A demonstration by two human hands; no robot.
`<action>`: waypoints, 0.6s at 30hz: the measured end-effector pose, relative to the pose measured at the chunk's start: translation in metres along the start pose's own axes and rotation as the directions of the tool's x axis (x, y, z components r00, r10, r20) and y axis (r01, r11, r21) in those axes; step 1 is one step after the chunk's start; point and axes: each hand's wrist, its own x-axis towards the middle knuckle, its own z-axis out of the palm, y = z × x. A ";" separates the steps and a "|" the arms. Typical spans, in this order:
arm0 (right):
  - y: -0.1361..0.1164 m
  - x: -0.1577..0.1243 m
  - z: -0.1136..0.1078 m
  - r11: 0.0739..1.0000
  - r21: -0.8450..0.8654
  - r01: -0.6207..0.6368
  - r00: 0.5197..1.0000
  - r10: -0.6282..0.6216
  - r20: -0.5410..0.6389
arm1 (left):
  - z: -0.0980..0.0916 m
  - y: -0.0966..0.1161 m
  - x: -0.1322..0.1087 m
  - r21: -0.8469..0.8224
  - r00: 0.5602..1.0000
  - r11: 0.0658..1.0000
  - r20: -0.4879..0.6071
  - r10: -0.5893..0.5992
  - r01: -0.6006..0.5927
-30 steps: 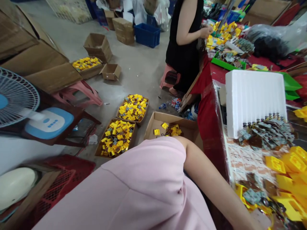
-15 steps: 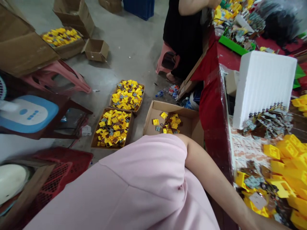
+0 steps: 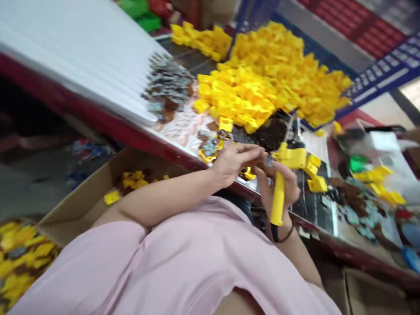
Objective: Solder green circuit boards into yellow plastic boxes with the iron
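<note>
The right hand (image 3: 288,186) grasps a yellow-handled tool (image 3: 292,158), which extends toward twelve o'clock and seven o'clock. From the left hand (image 3: 229,165), the tool lies near, at three o'clock; whether this hand holds anything, I cannot tell.

Between the fingertips of your left hand (image 3: 228,165) and your right hand (image 3: 282,186), the small piece (image 3: 268,161) is too blurred to identify. Your right palm is partly hidden behind the yellow-handled tool (image 3: 291,158), and its grey tip is also blurred. Your left forearm (image 3: 173,195) covers one part of the cardboard box (image 3: 80,199). The blue crate (image 3: 374,94) is cut off at the top and right edges, the white foam board (image 3: 75,57) at the left.
</note>
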 end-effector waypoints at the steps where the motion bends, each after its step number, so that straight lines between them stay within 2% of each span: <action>1: 0.006 -0.006 -0.003 0.999 -0.031 -0.010 0.997 0.007 -0.076 | 0.001 -0.001 0.003 -0.013 1.000 1.000 -0.002 -0.027 0.027; 3: 0.014 -0.012 -0.004 0.998 -0.056 -0.010 0.987 0.001 -0.161 | 0.005 -0.003 0.006 -0.013 0.999 0.999 -0.027 -0.047 0.046; 5: 0.020 -0.014 -0.007 0.999 -0.029 -0.018 0.989 0.013 -0.150 | 0.006 0.001 0.008 0.059 0.997 0.997 -0.057 -0.043 0.046; 7: 0.024 -0.016 -0.017 0.999 0.015 -0.041 0.991 0.043 -0.129 | 0.002 0.014 0.010 0.276 0.999 0.960 -0.037 -0.037 0.046; 8: 0.026 -0.018 -0.025 0.997 0.036 -0.063 0.990 0.067 -0.125 | -0.002 0.023 0.011 0.434 0.999 0.900 0.003 -0.044 0.038; 9: 0.028 -0.021 -0.034 0.995 0.050 -0.090 0.987 0.096 -0.128 | -0.006 0.032 0.012 0.606 0.997 0.796 0.057 -0.049 0.004; 10: 0.029 -0.023 -0.044 0.991 0.059 -0.118 0.982 0.126 -0.139 | -0.011 0.042 0.014 0.755 0.993 0.653 0.112 -0.046 -0.054; 12: 0.032 -0.026 -0.062 0.980 0.070 -0.185 0.964 0.195 -0.181 | -0.021 0.054 0.018 0.936 0.979 0.299 0.202 -0.016 -0.188; 14: 0.037 -0.025 -0.075 0.974 0.056 -0.221 0.932 0.228 -0.282 | -0.028 0.056 0.022 0.964 0.965 -0.048 0.262 -0.003 -0.262; 15: 0.040 -0.024 -0.079 0.975 0.045 -0.219 0.904 0.220 -0.366 | -0.030 0.053 0.024 0.941 0.959 -0.190 0.281 -0.021 -0.280; 16: 0.044 -0.024 -0.081 0.977 0.042 -0.211 0.866 0.206 -0.456 | -0.032 0.049 0.026 0.906 0.954 -0.301 0.296 -0.050 -0.297; 18: 0.055 -0.024 -0.083 0.978 0.070 -0.195 0.774 0.197 -0.601 | -0.033 0.038 0.030 0.830 0.937 -0.439 0.329 -0.114 -0.345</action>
